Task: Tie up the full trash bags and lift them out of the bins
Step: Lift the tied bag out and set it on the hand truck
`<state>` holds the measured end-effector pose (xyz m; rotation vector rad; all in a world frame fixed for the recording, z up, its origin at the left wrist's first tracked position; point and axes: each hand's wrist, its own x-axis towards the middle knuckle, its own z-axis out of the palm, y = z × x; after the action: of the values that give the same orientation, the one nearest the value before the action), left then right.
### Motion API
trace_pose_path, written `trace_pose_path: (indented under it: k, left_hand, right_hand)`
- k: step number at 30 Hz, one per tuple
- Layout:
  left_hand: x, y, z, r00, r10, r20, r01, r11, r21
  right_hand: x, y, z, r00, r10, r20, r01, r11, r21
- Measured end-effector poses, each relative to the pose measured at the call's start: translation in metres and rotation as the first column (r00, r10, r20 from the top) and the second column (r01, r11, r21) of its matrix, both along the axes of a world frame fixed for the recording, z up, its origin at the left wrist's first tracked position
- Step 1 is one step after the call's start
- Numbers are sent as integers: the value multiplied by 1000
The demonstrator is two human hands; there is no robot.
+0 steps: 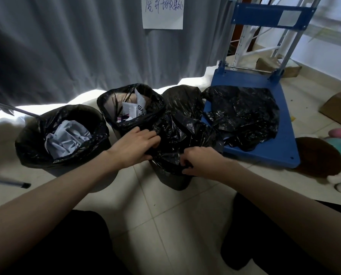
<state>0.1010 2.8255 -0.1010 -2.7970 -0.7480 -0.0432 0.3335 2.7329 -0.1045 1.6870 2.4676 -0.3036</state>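
Note:
Three dark bins lined with black trash bags stand on the tiled floor. The left bin (36,161) holds crumpled grey paper; the middle bin (114,108) holds white wrappers. The near right bin (173,179) has its black bag (183,124) gathered upward. My left hand (136,145) grips the bag's edge at the left of the rim. My right hand (197,161) pinches the bag's plastic at the front of the rim. Another black bag (243,114) lies on the blue cart.
A blue platform cart (275,153) stands right of the bins. Grey curtains (66,46) with a paper sign (162,10) hang behind. A plush toy (336,167) and a cardboard box (340,106) lie at the right. My dark-clad knees fill the bottom.

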Motion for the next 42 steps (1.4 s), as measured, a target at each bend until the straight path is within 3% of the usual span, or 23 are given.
trace_pose_path:
  k: [7,12,14,19,23,42]
  left_hand:
    - [-10,13,-1,986,165,22,-164,984,-64]
    - [-14,16,6,995,97,26,-93,985,-144]
    - [-14,16,9,995,89,36,-83,985,-149]
    - [-13,16,11,1000,-23,-20,22,997,-76]
    - [-9,12,10,991,-134,0,134,991,-26]
    - [-25,7,-2,953,-292,79,266,933,244]
  right_hand:
    - [14,1,4,998,-23,65,33,986,-164]
    - [24,6,10,987,-33,159,65,977,-204]
    - [22,7,11,991,-66,114,89,974,-210]
    - [4,11,12,989,-115,-91,102,985,-137]
    - [0,12,10,987,-120,-104,101,980,-170]
    - [11,14,3,989,-116,-93,99,981,-168]
